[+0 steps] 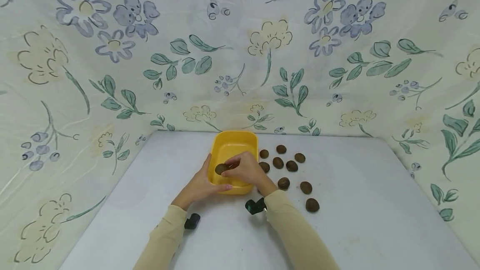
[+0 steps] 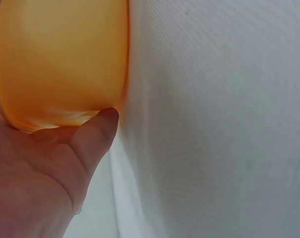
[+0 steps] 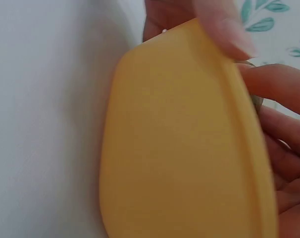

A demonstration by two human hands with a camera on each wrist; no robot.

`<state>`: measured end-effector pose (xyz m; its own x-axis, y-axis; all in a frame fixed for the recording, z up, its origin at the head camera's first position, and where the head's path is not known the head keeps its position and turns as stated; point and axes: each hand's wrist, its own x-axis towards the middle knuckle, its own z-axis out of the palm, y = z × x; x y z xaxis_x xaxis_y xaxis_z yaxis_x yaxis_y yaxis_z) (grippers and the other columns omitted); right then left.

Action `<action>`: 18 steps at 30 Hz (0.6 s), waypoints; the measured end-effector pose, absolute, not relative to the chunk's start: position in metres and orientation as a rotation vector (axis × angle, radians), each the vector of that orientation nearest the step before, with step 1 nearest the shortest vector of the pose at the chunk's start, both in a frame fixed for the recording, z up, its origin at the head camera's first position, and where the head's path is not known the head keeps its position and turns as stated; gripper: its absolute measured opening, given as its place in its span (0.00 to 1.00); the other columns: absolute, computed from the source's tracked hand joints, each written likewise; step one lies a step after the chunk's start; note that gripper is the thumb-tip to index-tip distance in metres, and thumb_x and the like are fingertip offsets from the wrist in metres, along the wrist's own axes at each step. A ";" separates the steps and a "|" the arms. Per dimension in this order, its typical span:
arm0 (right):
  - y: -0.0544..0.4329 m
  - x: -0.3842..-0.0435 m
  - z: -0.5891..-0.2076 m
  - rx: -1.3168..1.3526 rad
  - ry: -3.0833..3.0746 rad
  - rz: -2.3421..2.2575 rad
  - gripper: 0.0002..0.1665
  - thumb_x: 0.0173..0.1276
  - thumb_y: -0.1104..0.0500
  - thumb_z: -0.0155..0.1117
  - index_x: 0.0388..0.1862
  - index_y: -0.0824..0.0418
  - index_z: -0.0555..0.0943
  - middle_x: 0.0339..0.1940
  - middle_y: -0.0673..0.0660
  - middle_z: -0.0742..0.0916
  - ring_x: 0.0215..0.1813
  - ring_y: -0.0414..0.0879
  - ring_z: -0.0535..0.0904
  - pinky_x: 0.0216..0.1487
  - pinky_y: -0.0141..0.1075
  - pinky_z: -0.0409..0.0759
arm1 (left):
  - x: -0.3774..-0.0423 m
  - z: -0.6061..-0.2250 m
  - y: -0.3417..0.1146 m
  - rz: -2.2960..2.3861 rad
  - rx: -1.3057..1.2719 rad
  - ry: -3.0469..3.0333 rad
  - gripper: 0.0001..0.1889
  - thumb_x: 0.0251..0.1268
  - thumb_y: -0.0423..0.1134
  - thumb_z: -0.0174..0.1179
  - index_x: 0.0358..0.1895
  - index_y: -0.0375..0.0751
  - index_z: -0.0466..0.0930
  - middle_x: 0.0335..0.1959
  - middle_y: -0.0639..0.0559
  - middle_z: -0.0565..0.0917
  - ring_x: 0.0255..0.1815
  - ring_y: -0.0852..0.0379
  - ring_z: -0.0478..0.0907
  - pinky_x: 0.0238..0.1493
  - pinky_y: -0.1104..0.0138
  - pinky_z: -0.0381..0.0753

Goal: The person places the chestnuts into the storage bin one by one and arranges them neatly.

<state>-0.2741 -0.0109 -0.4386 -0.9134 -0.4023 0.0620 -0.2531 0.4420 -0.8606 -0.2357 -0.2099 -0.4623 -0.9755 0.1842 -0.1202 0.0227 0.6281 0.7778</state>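
Observation:
A yellow rectangular plastic container [image 1: 235, 138] stands near the back of the table. My left hand [image 1: 201, 184] grips its near left corner, the thumb along the front and the fingers up the left side. Over the inside of the container, my right hand [image 1: 245, 169] pinches a brown, rounded, nut-like piece [image 1: 221, 169] between thumb and fingers. In the left wrist view, the thumb [image 2: 98, 131] presses against the container's wall [image 2: 66, 54]. The right wrist view shows the container's outer side [image 3: 179, 139], with the fingers beyond its rim; the piece there is mostly hidden.
Several more brown nut-like pieces [image 1: 278, 162] lie loose to the right of the container, some close to its wall and others [image 1: 312, 205] nearer the front. Black wrist devices [image 1: 256, 206] show by both sleeves. A flower-patterned cloth [image 1: 240, 74] hangs behind the white table [image 1: 360, 203].

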 end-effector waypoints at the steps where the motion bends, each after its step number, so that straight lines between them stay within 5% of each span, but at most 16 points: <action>1: -0.012 -0.275 -0.439 -0.572 2.531 -1.465 0.20 0.57 0.54 0.83 0.47 0.59 0.92 0.44 0.52 0.93 0.41 0.41 0.85 0.48 0.33 0.87 | -0.236 -0.462 -0.210 1.264 0.170 2.660 0.72 0.51 0.64 0.76 0.85 0.47 0.27 0.87 0.39 0.46 0.84 0.34 0.55 0.80 0.36 0.59; 8: -0.022 -0.277 -0.441 -0.549 2.554 -1.332 0.17 0.58 0.57 0.82 0.46 0.59 0.92 0.42 0.52 0.94 0.42 0.41 0.86 0.52 0.35 0.88 | -0.236 -0.462 -0.211 1.249 0.161 2.652 0.73 0.52 0.66 0.75 0.85 0.45 0.27 0.87 0.39 0.44 0.85 0.34 0.53 0.80 0.35 0.58; 18: -0.031 -0.279 -0.446 -0.666 2.594 -1.180 0.13 0.57 0.60 0.82 0.41 0.61 0.93 0.35 0.52 0.94 0.35 0.39 0.83 0.43 0.29 0.85 | -0.238 -0.464 -0.212 1.274 0.170 2.638 0.74 0.49 0.67 0.76 0.85 0.47 0.27 0.88 0.41 0.44 0.85 0.36 0.53 0.82 0.36 0.55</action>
